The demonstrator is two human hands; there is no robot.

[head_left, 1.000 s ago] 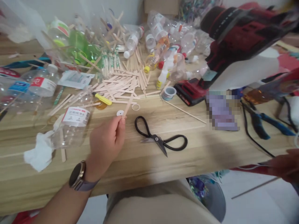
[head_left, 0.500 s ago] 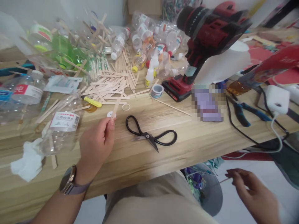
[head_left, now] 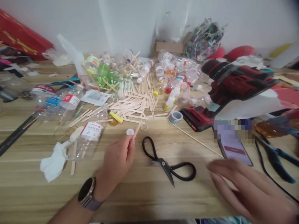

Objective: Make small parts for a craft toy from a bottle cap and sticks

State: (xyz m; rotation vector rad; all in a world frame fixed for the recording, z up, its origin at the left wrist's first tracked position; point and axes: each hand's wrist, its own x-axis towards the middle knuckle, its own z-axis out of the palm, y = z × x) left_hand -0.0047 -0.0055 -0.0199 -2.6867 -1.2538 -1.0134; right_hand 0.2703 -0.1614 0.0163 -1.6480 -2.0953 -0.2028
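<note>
My left hand (head_left: 120, 157) is closed on a flat wooden craft stick (head_left: 137, 130), pinched between thumb and fingers so that it points up and away. Just beyond the fingertips is a small white disc (head_left: 130, 132) with a hole; a thin pale ring (head_left: 144, 127) lies beside the stick. Black-handled scissors (head_left: 163, 163) rest on the table between my hands, blades spread. Blurred by motion, my right hand (head_left: 247, 189) hovers over the table near the phone (head_left: 232, 149), fingers stretched forward, with no object visible in them.
A red cordless drill (head_left: 233, 90) stands at the right beside a tape roll (head_left: 175, 117) and a thin wooden rod (head_left: 198, 140). Craft sticks (head_left: 130, 107) are piled behind. Plastic bottles (head_left: 92, 130), a yellow cutter (head_left: 115, 116), crumpled tissue (head_left: 54, 161) and blue-handled pliers (head_left: 277, 158) lie around.
My right hand has come up from over the bin, where it held a thin stick, to above the table. The view has tilted up. My left hand still holds the craft stick.
</note>
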